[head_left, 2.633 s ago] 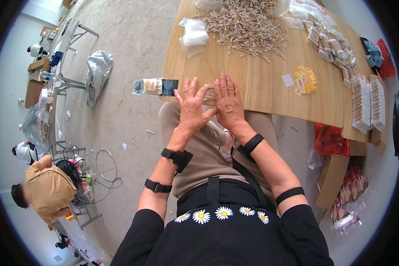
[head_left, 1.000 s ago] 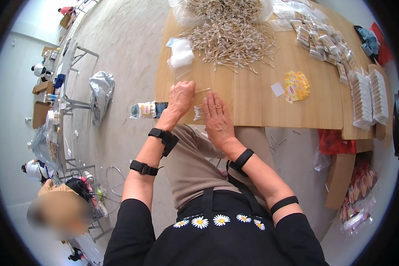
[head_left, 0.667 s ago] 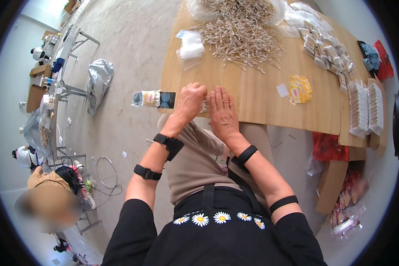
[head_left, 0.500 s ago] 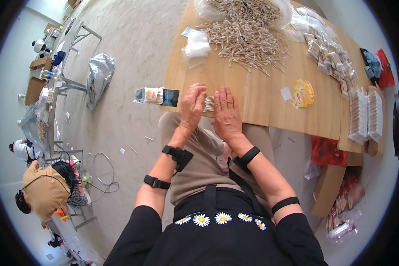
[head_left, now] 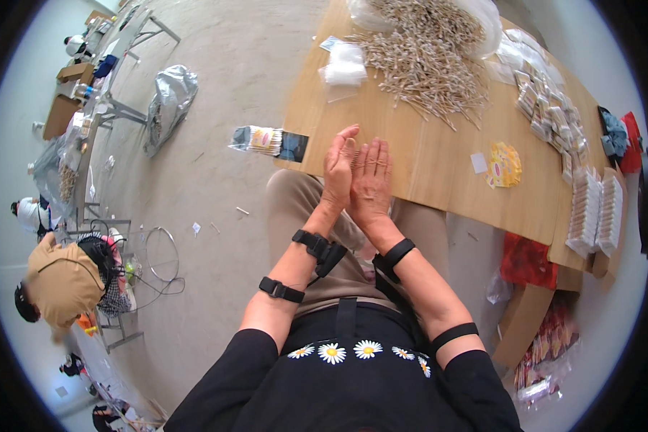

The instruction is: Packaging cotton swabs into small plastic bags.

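At the table's near edge my left hand [head_left: 338,169] and my right hand [head_left: 371,176] are drawn together with a small bunch of cotton swabs [head_left: 355,160] between them. Only a sliver of the bunch shows; the palms and fingers hide the rest. My right hand's fingers lie straight and side by side, while the left is tipped on its side, thumb upward. Left of them, a clear pack of cotton swabs [head_left: 265,140] with a yellow label lies on a dark pad [head_left: 293,147] and sticks out past the table's edge.
A large heap of loose swabs [head_left: 432,61] covers the far part of the wooden table [head_left: 425,162]. Clear bags [head_left: 344,66] lie beside it. Yellow cards [head_left: 505,165] and filled packs [head_left: 551,111] are to the right. A silver bag [head_left: 171,108] stands on the floor at left.
My left hand has moved right and turned against the right hand, closing the gap where the swabs showed. The whole view has shifted slightly.
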Demonstrator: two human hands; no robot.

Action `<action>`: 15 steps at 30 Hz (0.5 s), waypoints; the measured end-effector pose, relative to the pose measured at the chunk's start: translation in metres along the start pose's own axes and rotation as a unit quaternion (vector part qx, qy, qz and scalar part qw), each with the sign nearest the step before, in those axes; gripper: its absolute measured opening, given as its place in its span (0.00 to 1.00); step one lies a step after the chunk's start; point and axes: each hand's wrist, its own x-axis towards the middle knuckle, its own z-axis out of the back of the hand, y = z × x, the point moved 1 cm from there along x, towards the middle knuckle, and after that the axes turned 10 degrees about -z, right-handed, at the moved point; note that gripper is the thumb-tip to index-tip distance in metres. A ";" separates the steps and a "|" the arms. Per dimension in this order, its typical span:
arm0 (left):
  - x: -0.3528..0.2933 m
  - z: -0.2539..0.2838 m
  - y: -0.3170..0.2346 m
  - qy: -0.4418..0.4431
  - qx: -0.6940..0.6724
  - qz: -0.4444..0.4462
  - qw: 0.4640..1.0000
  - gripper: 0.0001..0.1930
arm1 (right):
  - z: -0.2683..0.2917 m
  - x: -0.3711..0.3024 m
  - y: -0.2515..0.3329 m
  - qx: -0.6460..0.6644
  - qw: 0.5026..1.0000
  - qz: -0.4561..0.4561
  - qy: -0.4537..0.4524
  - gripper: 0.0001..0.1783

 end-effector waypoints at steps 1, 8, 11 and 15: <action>0.000 0.000 -0.001 0.001 -0.009 0.004 1.000 0.23 | -0.001 0.000 -0.001 -0.017 1.000 -0.002 -0.007 0.43; 0.002 -0.005 0.002 -0.010 -0.020 0.024 0.999 0.20 | -0.002 0.000 -0.002 0.009 0.999 0.002 -0.036 0.43; 0.003 0.018 0.018 0.024 0.056 -0.038 0.997 0.19 | 0.016 -0.002 0.008 0.035 0.999 0.028 0.024 0.43; -0.017 0.028 -0.015 0.190 0.372 -0.169 0.893 0.32 | -0.005 0.001 -0.009 0.020 0.999 0.026 -0.043 0.46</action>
